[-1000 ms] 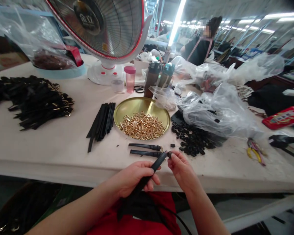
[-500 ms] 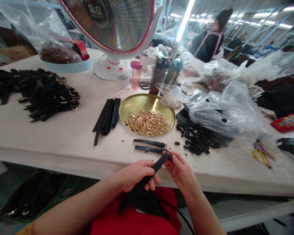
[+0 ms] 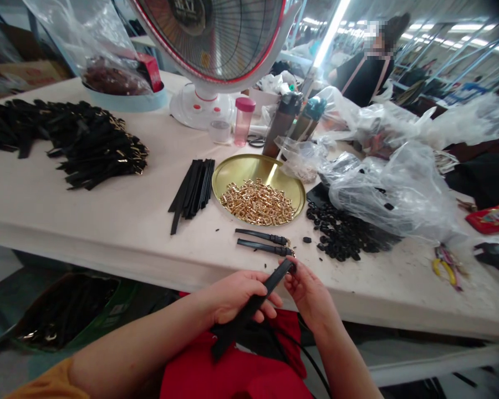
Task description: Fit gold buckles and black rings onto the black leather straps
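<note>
My left hand (image 3: 240,295) is closed around a bundle of black straps (image 3: 245,315), its thumb lying on top. The straps slant from my lap up to the right. At their upper end my right hand (image 3: 311,292) pinches the tip between thumb and fingers; a small dark piece there is mostly hidden. Just beyond, two black straps with gold buckles (image 3: 263,246) lie side by side. Behind them a gold tray (image 3: 233,166) holds a heap of gold buckles (image 3: 255,204). Black straps (image 3: 193,188) lie left of the tray, small black loops (image 3: 336,238) to its right.
A big pile of black straps (image 3: 95,144) covers the table's left. A fan heater (image 3: 216,50), a pink cup (image 3: 244,122) and dark bottles (image 3: 283,122) stand behind. Clear plastic bags (image 3: 399,188) and yellow-handled pliers (image 3: 446,269) are at right. A person (image 3: 363,77) is farther back.
The view has shifted, so the table's things sit farther right and slightly higher. Both hands keep hold of the straps, and my right fingers have curled closer round the tip.
</note>
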`<state>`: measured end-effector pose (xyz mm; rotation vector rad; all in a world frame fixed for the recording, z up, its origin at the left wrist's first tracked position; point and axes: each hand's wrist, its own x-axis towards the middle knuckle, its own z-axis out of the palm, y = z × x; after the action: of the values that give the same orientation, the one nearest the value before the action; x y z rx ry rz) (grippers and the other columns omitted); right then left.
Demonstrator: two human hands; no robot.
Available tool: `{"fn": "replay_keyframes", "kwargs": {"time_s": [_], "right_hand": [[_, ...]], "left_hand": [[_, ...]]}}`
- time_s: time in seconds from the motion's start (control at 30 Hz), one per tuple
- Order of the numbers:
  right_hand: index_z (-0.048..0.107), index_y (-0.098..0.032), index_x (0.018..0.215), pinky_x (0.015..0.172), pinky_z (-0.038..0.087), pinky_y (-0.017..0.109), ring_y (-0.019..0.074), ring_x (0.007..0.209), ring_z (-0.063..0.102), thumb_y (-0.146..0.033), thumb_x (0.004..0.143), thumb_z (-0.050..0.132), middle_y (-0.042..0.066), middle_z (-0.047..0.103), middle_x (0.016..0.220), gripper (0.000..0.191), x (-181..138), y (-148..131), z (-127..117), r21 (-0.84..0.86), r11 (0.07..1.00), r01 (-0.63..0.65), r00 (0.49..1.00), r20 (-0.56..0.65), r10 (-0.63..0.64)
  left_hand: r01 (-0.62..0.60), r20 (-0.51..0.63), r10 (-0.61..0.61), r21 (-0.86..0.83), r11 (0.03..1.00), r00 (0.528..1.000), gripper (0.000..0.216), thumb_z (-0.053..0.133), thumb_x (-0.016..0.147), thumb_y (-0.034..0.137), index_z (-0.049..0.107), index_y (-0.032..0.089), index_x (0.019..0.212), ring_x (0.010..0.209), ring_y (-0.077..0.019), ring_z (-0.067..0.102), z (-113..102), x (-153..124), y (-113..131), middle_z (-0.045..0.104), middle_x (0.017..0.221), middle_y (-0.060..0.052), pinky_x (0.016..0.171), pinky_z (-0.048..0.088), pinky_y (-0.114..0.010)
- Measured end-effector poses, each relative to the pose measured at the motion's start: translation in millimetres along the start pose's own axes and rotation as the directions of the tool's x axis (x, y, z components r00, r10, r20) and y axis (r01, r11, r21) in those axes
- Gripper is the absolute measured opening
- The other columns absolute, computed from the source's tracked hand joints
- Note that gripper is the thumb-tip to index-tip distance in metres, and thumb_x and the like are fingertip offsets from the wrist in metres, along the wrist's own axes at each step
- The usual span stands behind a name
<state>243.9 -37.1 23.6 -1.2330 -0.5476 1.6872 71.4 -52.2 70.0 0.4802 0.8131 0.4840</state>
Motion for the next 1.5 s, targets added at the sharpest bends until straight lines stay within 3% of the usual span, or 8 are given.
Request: {"fn": "replay_keyframes", "kwargs": {"time_s": [0.4, 0.67, 0.83, 1.0, 1.13, 1.27, 1.4, 1.5], "right_hand": [[0.063, -0.023, 0.089, 0.077, 0.047, 0.021, 0.0097, 0.080, 0.060, -0.025, 0.067, 0.068, -0.002, 0.067, 0.087, 0.022, -6.1, -1.5, -1.7, 0.082, 0.992, -0.093, 0.991, 0.100, 0.085], [0.064, -0.023, 0.083, 0.064, 0.049, 0.020, 0.0087, 0.067, 0.059, -0.028, 0.065, 0.070, -0.003, 0.066, 0.077, 0.020, 1.4, 1.6, -6.3, 0.056, 0.996, -0.067, 0.997, -0.044, 0.070], [0.064, -0.022, 0.085, 0.063, 0.047, 0.020, 0.0082, 0.066, 0.057, -0.029, 0.063, 0.071, -0.003, 0.064, 0.076, 0.024, 0.3, 1.9, -2.3, -0.050, 0.999, 0.008, 0.999, -0.046, -0.010], [0.060, -0.021, 0.094, 0.072, 0.046, 0.025, 0.0128, 0.078, 0.057, -0.029, 0.065, 0.069, 0.000, 0.064, 0.083, 0.031, -4.2, 9.9, 6.4, -0.260, 0.959, 0.113, 0.994, 0.028, -0.109], [0.046, -0.023, 0.113, 0.072, 0.045, 0.027, 0.0133, 0.074, 0.059, -0.027, 0.067, 0.067, -0.002, 0.065, 0.077, 0.051, -5.2, 9.5, 18.9, -0.301, 0.937, 0.179, 0.984, 0.066, -0.167], [0.033, -0.025, 0.123, 0.072, 0.046, 0.030, 0.0163, 0.081, 0.059, -0.026, 0.067, 0.067, 0.001, 0.066, 0.090, 0.065, -0.7, 1.8, 36.5, -0.256, 0.940, 0.223, 0.972, 0.127, -0.196], [0.030, -0.024, 0.125, 0.073, 0.045, 0.032, 0.0178, 0.081, 0.060, -0.030, 0.068, 0.065, 0.001, 0.065, 0.089, 0.066, 20.6, -7.1, 40.7, -0.326, 0.904, 0.276, 0.950, 0.233, -0.206], [0.047, -0.020, 0.111, 0.072, 0.044, 0.031, 0.0178, 0.078, 0.058, -0.035, 0.072, 0.059, 0.003, 0.062, 0.084, 0.042, 52.6, -22.7, 32.5, -0.540, 0.726, 0.425, 0.905, 0.240, -0.351]], "left_hand": [[0.015, -0.012, -0.016, -0.036, 0.999, 1.000, 0.028, 0.045, 0.059, 0.011, 0.055, 0.011, 0.085, 0.050, -0.0070, 0.055, -4.7, 0.9, -4.9, 0.060, 0.077, -0.005, 0.039, 0.040, -0.014], [0.003, 0.001, -0.003, 0.216, 0.976, 1.000, 0.030, 0.040, 0.063, 0.011, 0.052, 0.014, 0.090, 0.047, -0.0060, 0.051, -7.4, 4.2, -4.4, 0.057, 0.075, -0.002, 0.041, 0.039, -0.016], [-0.135, -0.027, 0.227, 0.733, 0.666, 0.974, 0.023, 0.033, 0.080, 0.027, 0.053, 0.016, 0.075, 0.041, -0.0081, 0.045, -17.1, 3.9, -2.5, 0.051, 0.055, 0.003, 0.043, 0.033, -0.019], [-0.164, -0.033, 0.412, 0.886, 0.433, 0.911, 0.029, 0.037, 0.081, 0.029, 0.048, 0.017, 0.057, 0.043, -0.0098, 0.042, -18.0, 3.3, 4.0, 0.048, 0.047, 0.003, 0.046, 0.026, -0.021], [-0.188, -0.096, 0.476, 0.836, 0.515, 0.874, 0.019, 0.039, 0.081, 0.029, 0.053, 0.017, 0.083, 0.049, -0.0113, 0.046, -14.0, 9.3, 1.7, 0.052, 0.054, 0.003, 0.049, 0.028, -0.021], [-0.302, -0.146, 0.563, 0.722, 0.623, 0.813, 0.036, 0.035, 0.085, 0.031, 0.039, 0.014, 0.116, 0.050, -0.0111, 0.045, -12.0, 19.6, 1.0, 0.048, 0.054, 0.005, 0.051, 0.031, -0.021], [-0.407, -0.157, 0.615, 0.621, 0.670, 0.773, 0.039, 0.037, 0.084, 0.038, 0.046, 0.012, 0.111, 0.047, -0.0093, 0.038, -20.3, 28.7, 8.0, 0.041, 0.052, 0.005, 0.046, 0.028, -0.020], [-0.413, -0.207, 0.617, 0.579, 0.703, 0.759, 0.029, 0.040, 0.082, 0.037, 0.052, 0.013, 0.093, 0.042, -0.0074, 0.031, -32.2, 31.6, 14.4, 0.035, 0.047, 0.007, 0.044, 0.026, -0.019]]}}
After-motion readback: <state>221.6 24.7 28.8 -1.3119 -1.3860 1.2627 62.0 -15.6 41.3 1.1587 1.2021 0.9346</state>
